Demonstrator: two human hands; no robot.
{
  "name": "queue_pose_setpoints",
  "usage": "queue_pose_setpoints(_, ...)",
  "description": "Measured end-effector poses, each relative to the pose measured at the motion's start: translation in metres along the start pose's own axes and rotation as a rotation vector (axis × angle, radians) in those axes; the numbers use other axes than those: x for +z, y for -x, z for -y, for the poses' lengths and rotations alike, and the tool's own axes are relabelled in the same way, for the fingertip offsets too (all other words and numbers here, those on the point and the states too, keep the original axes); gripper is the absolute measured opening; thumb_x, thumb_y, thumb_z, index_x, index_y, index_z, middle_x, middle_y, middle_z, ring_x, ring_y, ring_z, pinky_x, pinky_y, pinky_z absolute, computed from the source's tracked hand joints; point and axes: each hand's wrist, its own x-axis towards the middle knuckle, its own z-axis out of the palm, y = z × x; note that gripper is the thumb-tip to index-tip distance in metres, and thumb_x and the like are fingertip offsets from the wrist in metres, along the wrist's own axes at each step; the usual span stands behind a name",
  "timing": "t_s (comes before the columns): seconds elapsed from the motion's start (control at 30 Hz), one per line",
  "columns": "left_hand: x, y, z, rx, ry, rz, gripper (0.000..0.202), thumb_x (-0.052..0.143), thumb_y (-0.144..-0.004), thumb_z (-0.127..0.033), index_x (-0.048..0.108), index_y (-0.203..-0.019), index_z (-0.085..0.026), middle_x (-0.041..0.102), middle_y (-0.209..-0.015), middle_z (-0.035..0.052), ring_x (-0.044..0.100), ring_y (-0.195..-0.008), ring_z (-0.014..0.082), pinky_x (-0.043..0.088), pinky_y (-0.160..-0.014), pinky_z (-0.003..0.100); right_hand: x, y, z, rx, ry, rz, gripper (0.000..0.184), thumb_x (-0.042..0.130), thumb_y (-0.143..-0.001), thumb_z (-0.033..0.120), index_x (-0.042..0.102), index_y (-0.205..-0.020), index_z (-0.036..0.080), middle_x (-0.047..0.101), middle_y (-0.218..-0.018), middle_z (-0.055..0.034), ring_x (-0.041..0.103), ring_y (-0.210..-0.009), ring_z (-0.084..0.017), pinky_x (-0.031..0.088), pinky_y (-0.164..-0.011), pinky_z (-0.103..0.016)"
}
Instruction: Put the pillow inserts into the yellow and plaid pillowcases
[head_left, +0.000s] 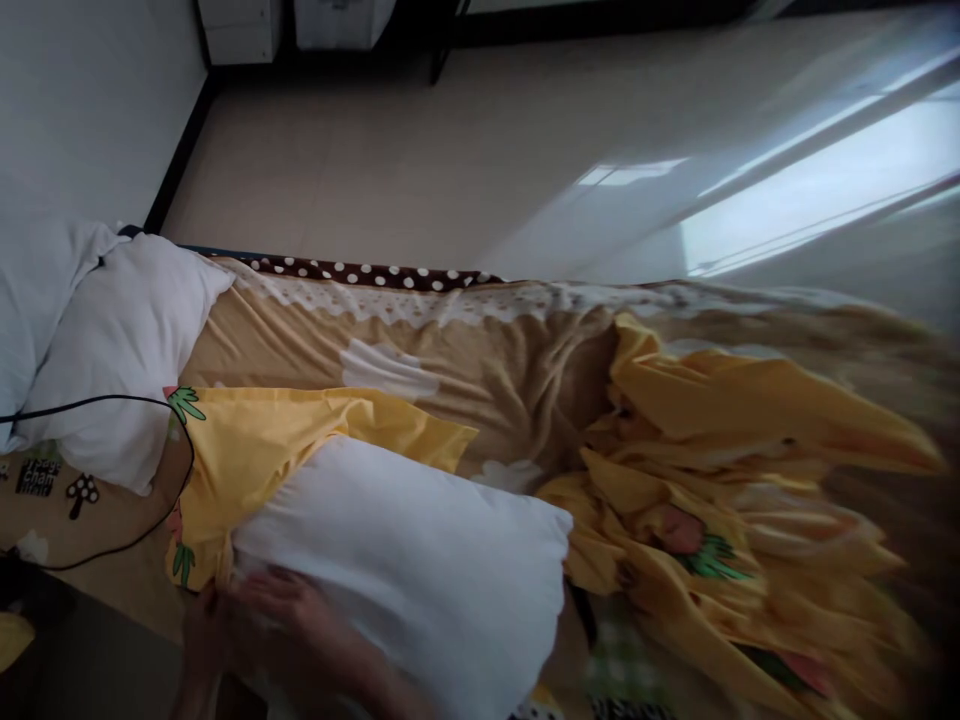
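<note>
A white pillow (pixel 420 560) lies on the bed, its left end inside a yellow pillowcase (pixel 255 440) with a plant print. My right hand (pixel 289 605) rests on the pillow's near left corner, fingers curled over it, smeared by motion. My left hand (pixel 201 625) is a dark blur just left of it, at the pillowcase's lower edge; its fingers cannot be made out.
The bed has a tan sheet (pixel 487 370) with lace trim. Two bare white pillows (pixel 120 340) lie at the left with a black cable (pixel 97 402) over them. A crumpled yellow printed cover (pixel 735 500) is heaped at the right. Tiled floor (pixel 450 150) lies beyond.
</note>
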Motion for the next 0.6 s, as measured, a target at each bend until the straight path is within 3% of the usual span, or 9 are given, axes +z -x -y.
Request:
queue_pose_setpoints(0.07, -0.011, -0.008, -0.021, 0.271, -0.149, -0.059, 0.029, 0.054, -0.078, -0.047, 0.066, -0.075, -0.021, 0.068, -0.065, 0.005, 0.066, -0.061, 0.0223, 0.051, -0.056, 0.032, -0.058, 0.029, -0.01, 0.212, 0.164, -0.29, 0.04, 0.049, -0.094, 0.032, 0.062, -0.131, 0.028, 0.069, -0.127, -0.0097, 0.063, -0.119, -0.022, 0.049, -0.101, -0.039)
queue_pose_setpoints(0.13, -0.006, -0.017, -0.063, 0.613, -0.249, -0.196, 0.021, 0.054, -0.083, -0.036, 0.066, -0.089, -0.019, 0.069, -0.079, 0.0073, 0.067, -0.075, 0.0223, 0.055, -0.069, 0.034, -0.117, 0.041, -0.029, 0.506, 0.447, -0.524, 0.05, 0.056, -0.09, 0.043, 0.059, -0.134, 0.019, 0.061, -0.137, -0.0177, 0.053, -0.132, -0.031, 0.041, -0.108, -0.051)
queue_pose_setpoints(0.2, 0.014, -0.03, -0.119, 0.882, -0.359, -0.208, 0.023, 0.049, -0.087, -0.022, 0.064, -0.104, -0.017, 0.069, -0.091, 0.0096, 0.065, -0.09, 0.0226, 0.054, -0.083, 0.037, -0.16, 0.036, -0.045, 0.776, 0.567, -0.495, 0.067, 0.062, -0.085, 0.054, 0.052, -0.139, 0.016, 0.059, -0.138, -0.0208, 0.051, -0.132, -0.035, 0.035, -0.109, -0.057)
queue_pose_setpoints(0.27, 0.04, -0.048, -0.176, 1.032, -0.534, -0.166, 0.032, 0.05, -0.085, -0.013, 0.062, -0.115, -0.015, 0.068, -0.106, 0.0127, 0.063, -0.102, 0.025, 0.052, -0.091, 0.04, -0.177, 0.025, -0.052, 0.891, 0.552, -0.308, 0.07, 0.063, -0.083, 0.059, 0.055, -0.136, 0.014, 0.065, -0.13, -0.0213, 0.058, -0.124, -0.035, 0.036, -0.105, -0.053)
queue_pose_setpoints(0.33, 0.061, -0.07, -0.221, 1.052, -0.788, -0.098, 0.041, 0.051, -0.084, -0.01, 0.059, -0.124, -0.013, 0.066, -0.114, 0.0155, 0.061, -0.104, 0.0287, 0.051, -0.089, 0.044, -0.173, 0.016, -0.047, 0.877, 0.49, -0.155, 0.06, 0.061, -0.085, 0.058, 0.062, -0.125, 0.013, 0.071, -0.118, -0.0198, 0.065, -0.113, -0.033, 0.042, -0.096, -0.043)
queue_pose_setpoints(0.4, 0.071, -0.092, -0.249, 1.032, -0.987, -0.03, 0.033, 0.049, -0.086, -0.008, 0.062, -0.116, -0.01, 0.067, -0.107, 0.0164, 0.061, -0.098, 0.0301, 0.051, -0.083, 0.045, -0.156, 0.012, -0.036, 0.83, 0.477, -0.12, 0.047, 0.059, -0.089, 0.053, 0.068, -0.115, 0.015, 0.075, -0.107, -0.017, 0.07, -0.1, -0.028, 0.046, -0.082, -0.034)
queue_pose_setpoints(0.5, 0.07, -0.114, -0.27, 1.079, -1.061, 0.045, 0.023, 0.047, -0.086, -0.004, 0.066, -0.097, -0.012, 0.068, -0.095, 0.0134, 0.061, -0.091, 0.0271, 0.048, -0.076, 0.038, -0.121, 0.006, -0.017, 0.738, 0.521, -0.133, 0.03, 0.056, -0.092, 0.042, 0.072, -0.1, 0.018, 0.077, -0.091, -0.0122, 0.072, -0.08, -0.023, 0.044, -0.065, -0.029)
queue_pose_setpoints(0.6, 0.071, -0.107, -0.285, 1.18, -1.03, 0.1, 0.022, 0.048, -0.087, -0.004, 0.065, -0.096, -0.015, 0.068, -0.093, 0.0096, 0.061, -0.085, 0.0231, 0.045, -0.068, 0.032, -0.091, -0.012, -0.005, 0.577, 0.56, -0.154, 0.016, 0.06, -0.09, 0.028, 0.073, -0.089, 0.02, 0.076, -0.083, -0.007, 0.07, -0.076, -0.019, 0.046, -0.069, -0.029)
